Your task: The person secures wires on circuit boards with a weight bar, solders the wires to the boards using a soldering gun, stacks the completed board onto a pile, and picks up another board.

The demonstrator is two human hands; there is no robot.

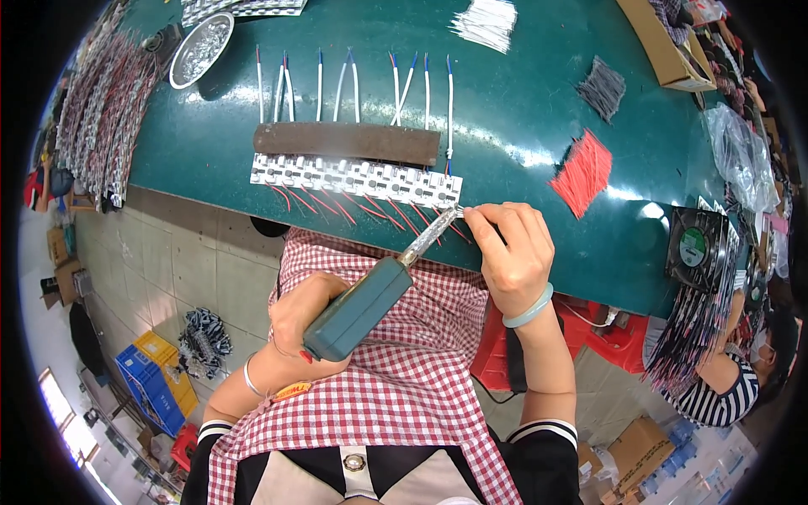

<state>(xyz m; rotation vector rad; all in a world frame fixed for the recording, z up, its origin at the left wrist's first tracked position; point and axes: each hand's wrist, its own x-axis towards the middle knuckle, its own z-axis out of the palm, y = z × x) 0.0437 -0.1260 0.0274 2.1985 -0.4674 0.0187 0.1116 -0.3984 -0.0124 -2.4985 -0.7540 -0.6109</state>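
Note:
My left hand is closed around the dark green handle of a soldering gun. The gun's metal tip reaches up to the right end of a white strip of circuit boards. Thumb and fingers of my right hand are pinched together at that same end, beside the tip; what lies between them is too small to make out. Short red wires stick out from the strip's near side. White-sheathed cables with coloured ends extend from its far side, under a brown bar lying along the strip.
Bundles of red and grey wires lie right on the green table, white ones at the back. A metal bowl and heaped wired boards are left. A black fan stands right, near another person.

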